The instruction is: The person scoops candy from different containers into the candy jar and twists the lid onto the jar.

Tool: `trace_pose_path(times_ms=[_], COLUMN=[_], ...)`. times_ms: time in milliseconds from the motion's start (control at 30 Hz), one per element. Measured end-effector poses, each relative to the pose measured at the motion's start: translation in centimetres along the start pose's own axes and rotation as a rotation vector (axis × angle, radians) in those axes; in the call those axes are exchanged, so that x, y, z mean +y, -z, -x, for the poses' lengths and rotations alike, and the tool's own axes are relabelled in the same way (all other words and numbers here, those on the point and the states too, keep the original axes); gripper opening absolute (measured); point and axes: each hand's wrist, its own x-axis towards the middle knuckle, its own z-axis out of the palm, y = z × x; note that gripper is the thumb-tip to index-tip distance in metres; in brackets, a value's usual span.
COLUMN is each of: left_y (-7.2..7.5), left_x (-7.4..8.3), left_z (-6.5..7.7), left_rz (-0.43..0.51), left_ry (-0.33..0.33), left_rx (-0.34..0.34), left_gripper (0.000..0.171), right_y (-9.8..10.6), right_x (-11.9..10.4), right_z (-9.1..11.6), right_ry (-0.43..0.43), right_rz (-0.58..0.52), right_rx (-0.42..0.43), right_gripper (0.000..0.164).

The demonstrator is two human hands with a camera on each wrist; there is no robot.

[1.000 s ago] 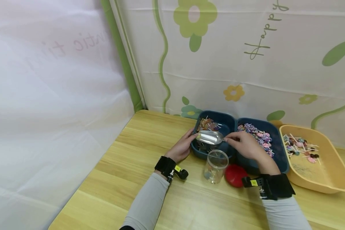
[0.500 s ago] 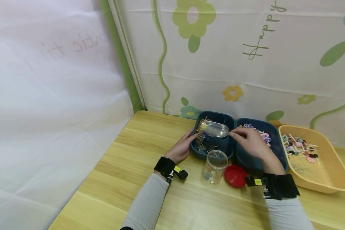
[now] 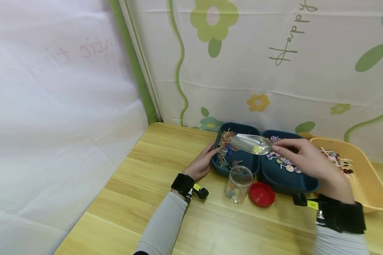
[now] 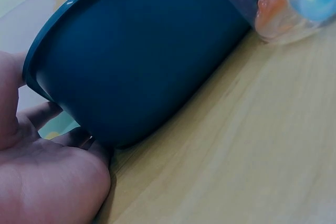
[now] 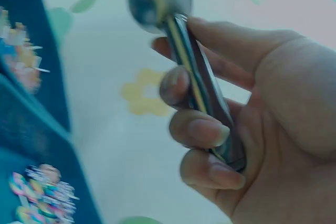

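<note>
My right hand (image 3: 304, 159) holds a metal scoop (image 3: 247, 142) by its handle, fingers curled round it in the right wrist view (image 5: 210, 124). A yellow piece (image 3: 257, 149) lies in the scoop's bowl, which hangs above the two dark blue bins. My left hand (image 3: 201, 164) grips the left wall of the left blue bin (image 3: 221, 171), thumb at the rim and fingers against the outside. That bin has small brown, blue and orange sticked candies (image 3: 227, 145). In front of it stands a clear open jar (image 3: 239, 184) with a few coloured pieces at the bottom.
A red lid (image 3: 261, 194) lies right of the jar. The second blue bin (image 3: 281, 184) holds swirled lollipops (image 3: 287, 165). Further right is a yellow bin (image 3: 375, 187) with round lollipops (image 3: 338, 159). A printed cloth (image 3: 210, 81) hangs behind the wooden table (image 3: 140, 177).
My right hand has lifted the scoop and moved right, out of the left bin. The yellow piece has slid toward the handle end of the bowl. My left hand stays put.
</note>
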Motion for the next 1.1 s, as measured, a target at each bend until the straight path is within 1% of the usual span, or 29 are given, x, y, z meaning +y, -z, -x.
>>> trace_pose_path(times_ms=[100, 167, 267, 367, 467, 500, 567, 733, 967, 1100], left_y=[0.0, 0.0, 0.0, -0.1, -0.1, -0.1, -0.1, -0.2, -0.1, -0.1], left_x=[0.0, 0.1, 0.1, 0.1, 0.1, 0.1, 0.1, 0.1, 0.0, 0.1], left_z=[-0.1, -0.1, -0.1, 0.0, -0.1, -0.1, 0.0, 0.0, -0.1, 0.0], left_rz=[0.008, 0.009, 0.010, 0.014, 0.021, 0.021, 0.020, 0.016, 0.021, 0.012], left_ry=[-0.003, -0.007, -0.006, -0.006, -0.010, -0.012, -0.011, -0.010, -0.010, -0.002], left_rx=[-0.006, -0.011, -0.014, -0.020, -0.022, -0.022, -0.020, -0.016, -0.017, -0.010], left_gripper=[0.055, 0.055, 0.055, 0.055, 0.055, 0.055, 0.055, 0.055, 0.055, 0.055], right_y=[1.5, 2.3, 3.0, 3.3, 3.4, 3.3, 3.2, 3.0, 3.0, 2.9], right_x=[-0.5, -0.8, -1.3, -2.1, -3.1, -3.5, -4.3, -5.5, -5.6, -5.7], right_z=[1.2, 2.0, 3.1, 3.9, 4.3, 4.4, 4.4, 4.8, 5.0, 4.5], right_ry=[0.021, 0.035, 0.026, 0.004, -0.014, -0.011, -0.034, -0.073, -0.070, -0.087], right_rz=[0.032, 0.059, 0.109, 0.217, 0.339, 0.373, 0.424, 0.468, 0.468, 0.480], right_rx=[-0.038, -0.048, -0.052, -0.068, -0.111, -0.124, -0.144, -0.153, -0.114, -0.091], right_gripper=[0.019, 0.017, 0.017, 0.015, 0.013, 0.013, 0.012, 0.011, 0.014, 0.018])
